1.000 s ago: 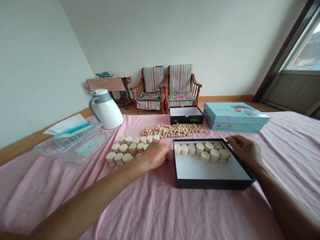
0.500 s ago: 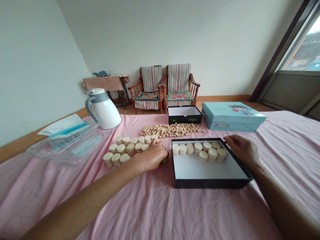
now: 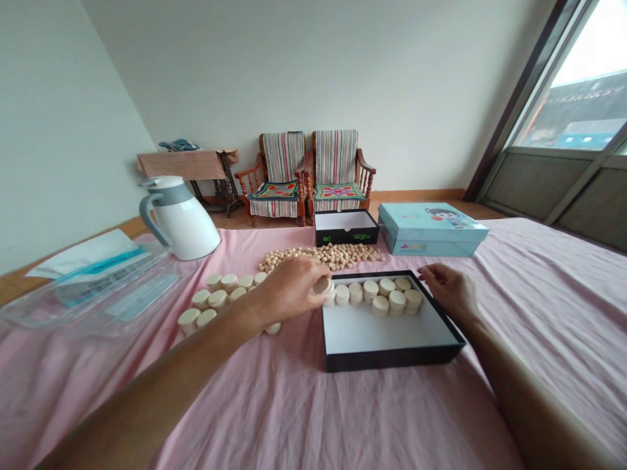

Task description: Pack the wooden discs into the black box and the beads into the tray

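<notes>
My left hand (image 3: 296,287) is closed on a short stack of pale wooden discs (image 3: 322,285), held at the left rim of a shallow black box (image 3: 392,358) with a white inside. Several disc stacks (image 3: 397,299) stand upright along the far side of the box. My right hand (image 3: 448,287) lies beside the box's far right corner, fingers loosely bent with nothing visible in them. To the left, more disc stacks (image 3: 200,299) stand in rows on the pink cloth, partly hidden by my left forearm.
Behind the box lies a heap of small wooden beads (image 3: 337,256). Further back are a smaller black box (image 3: 347,228) and a light blue box (image 3: 431,228). A white jug (image 3: 186,222) and clear plastic packaging (image 3: 108,281) occupy the left. Two wooden chairs (image 3: 336,156) stand beyond the cloth.
My left hand has lifted a stack of discs from the rows and carried it up and right to the box's left rim. My right hand stays beside the box. The view has shifted slightly.
</notes>
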Tool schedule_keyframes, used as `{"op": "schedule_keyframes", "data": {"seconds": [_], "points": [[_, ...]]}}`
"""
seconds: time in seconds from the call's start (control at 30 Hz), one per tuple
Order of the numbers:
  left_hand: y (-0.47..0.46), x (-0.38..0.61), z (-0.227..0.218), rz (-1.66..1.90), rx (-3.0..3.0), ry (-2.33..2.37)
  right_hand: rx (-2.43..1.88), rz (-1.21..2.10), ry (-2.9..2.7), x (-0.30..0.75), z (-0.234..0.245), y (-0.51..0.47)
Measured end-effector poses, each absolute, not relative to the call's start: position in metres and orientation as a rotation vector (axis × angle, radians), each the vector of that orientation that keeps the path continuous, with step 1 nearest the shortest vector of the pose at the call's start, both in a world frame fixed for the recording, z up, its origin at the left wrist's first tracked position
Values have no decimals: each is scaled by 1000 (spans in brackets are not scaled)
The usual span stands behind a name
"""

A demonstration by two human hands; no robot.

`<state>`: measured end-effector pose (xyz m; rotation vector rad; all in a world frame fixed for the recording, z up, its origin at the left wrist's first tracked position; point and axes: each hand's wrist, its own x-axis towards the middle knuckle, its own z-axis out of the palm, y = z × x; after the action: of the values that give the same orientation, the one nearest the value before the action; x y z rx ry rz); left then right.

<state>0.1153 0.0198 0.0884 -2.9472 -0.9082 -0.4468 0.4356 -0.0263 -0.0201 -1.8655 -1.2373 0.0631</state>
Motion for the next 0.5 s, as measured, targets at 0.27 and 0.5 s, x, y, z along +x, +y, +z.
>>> {"op": "schedule_keyframes", "data": {"seconds": [0.27, 0.5], "points": [[12, 206, 63, -203, -3026, -640, -1852, 47, -1271, 437, -24, -25], [11, 226, 45, -149, -2980, -575, -1855, 4, -1284, 434, -22, -25]]}}
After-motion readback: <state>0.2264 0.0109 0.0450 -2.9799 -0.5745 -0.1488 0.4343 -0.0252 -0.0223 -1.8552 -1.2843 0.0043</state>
